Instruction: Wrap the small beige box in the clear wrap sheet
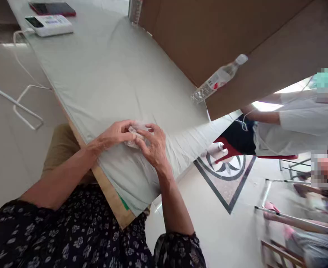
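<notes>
Both of my hands meet over the near edge of a table covered with a pale grey cloth. My left hand and my right hand have their fingers closed round a small clear, crinkled plastic thing that rests on the cloth. Most of that thing is hidden by my fingers, so I cannot make out what it is. My sleeves are dark with a small flower print.
A clear plastic water bottle stands on the cloth beside a large brown cardboard box. A white device and a dark phone lie at the far end. Another person in a white top sits beyond the table.
</notes>
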Demonstrator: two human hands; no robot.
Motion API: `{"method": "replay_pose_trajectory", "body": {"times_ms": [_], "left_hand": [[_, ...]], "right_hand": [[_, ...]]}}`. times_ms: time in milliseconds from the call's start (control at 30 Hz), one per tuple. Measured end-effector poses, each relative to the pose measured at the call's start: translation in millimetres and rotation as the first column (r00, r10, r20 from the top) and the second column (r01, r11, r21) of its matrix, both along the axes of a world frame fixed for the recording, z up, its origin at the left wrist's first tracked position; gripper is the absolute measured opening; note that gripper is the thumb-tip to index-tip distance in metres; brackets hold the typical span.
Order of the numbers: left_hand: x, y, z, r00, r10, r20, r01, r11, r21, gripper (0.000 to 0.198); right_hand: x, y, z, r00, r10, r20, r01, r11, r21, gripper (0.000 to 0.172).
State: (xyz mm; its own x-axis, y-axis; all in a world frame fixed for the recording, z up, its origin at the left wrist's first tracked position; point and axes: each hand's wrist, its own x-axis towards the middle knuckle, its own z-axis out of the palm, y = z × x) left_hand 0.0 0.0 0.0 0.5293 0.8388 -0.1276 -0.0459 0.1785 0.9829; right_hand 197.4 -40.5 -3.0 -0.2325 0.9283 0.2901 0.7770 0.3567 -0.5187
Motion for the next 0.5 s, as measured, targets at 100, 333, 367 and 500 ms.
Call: {"method": "replay_pose_trajectory", "body": {"times_ms": [100,333,367,500], "left_hand": [[1.6,0.0,-0.1,1.0,-0.008,0.027,0.007,0.999,0.035,0.066],[2.8,0.3,-8.3,0.995,0.094,-0.042,-0.092,0.995,0.047,0.092],[3.2,0.2,-9.4,0.993,0.111,-0.05,-0.109,0.993,0.053,0.094],[5.1,-1.4,-11.3,0.983,0.162,-0.086,-0.153,0.984,0.096,0.097]], "right_hand": [[7.5,3.8,-10.1,0.992,-0.04,-0.117,0.039,0.999,-0.011,0.066],[13.1,17.2,-23.2,0.769,-0.083,-0.633,-0.192,0.916,-0.352,0.117],[11.7,17.7,-23.2,0.733,-0.107,-0.672,-0.202,0.909,-0.365,0.116],[5.6,15.1,-20.8,0.665,-0.168,-0.727,-0.16,0.92,-0.359,0.105]]}}
